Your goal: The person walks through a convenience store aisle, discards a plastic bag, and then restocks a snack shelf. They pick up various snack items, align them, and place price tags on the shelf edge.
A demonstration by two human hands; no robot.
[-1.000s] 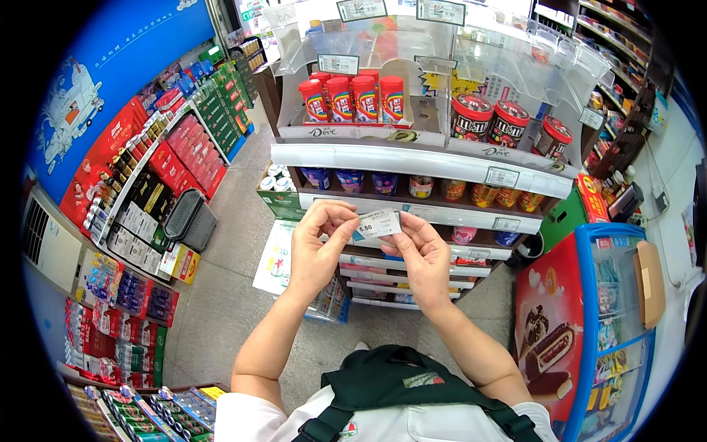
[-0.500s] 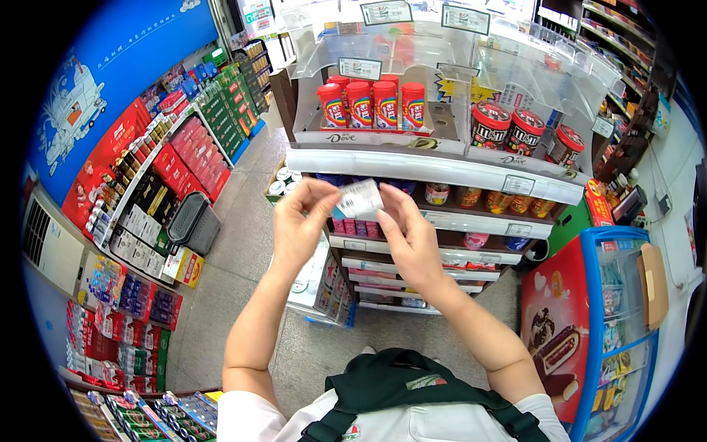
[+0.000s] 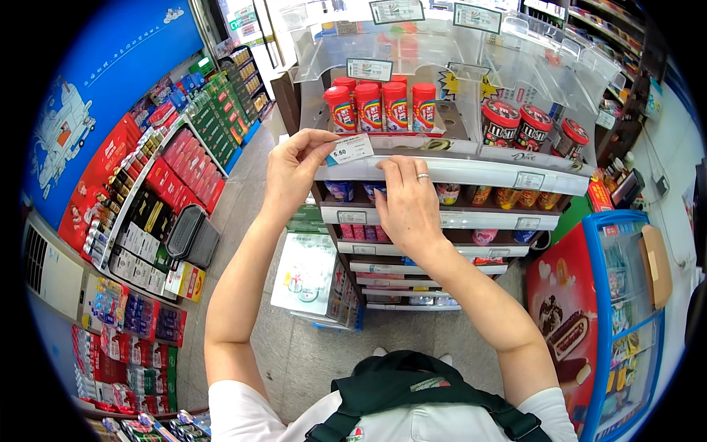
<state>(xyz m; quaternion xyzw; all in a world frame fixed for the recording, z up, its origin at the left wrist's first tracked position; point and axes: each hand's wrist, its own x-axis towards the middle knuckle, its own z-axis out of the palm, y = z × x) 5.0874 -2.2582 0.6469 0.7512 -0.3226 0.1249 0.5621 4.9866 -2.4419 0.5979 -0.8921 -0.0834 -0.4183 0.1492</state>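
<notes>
Pinch the price tag (image 3: 353,149) gently in the fingers of the left hand (image 3: 291,172), near the white shelf strip (image 3: 475,169), and rest the right hand (image 3: 411,210) lightly there, with thumb and fingers apart.

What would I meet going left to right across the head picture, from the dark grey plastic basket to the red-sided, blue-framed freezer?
Dark grey plastic basket → left hand → small rectangular white-and-blue paper price tag → right hand → red-sided, blue-framed freezer.
</notes>
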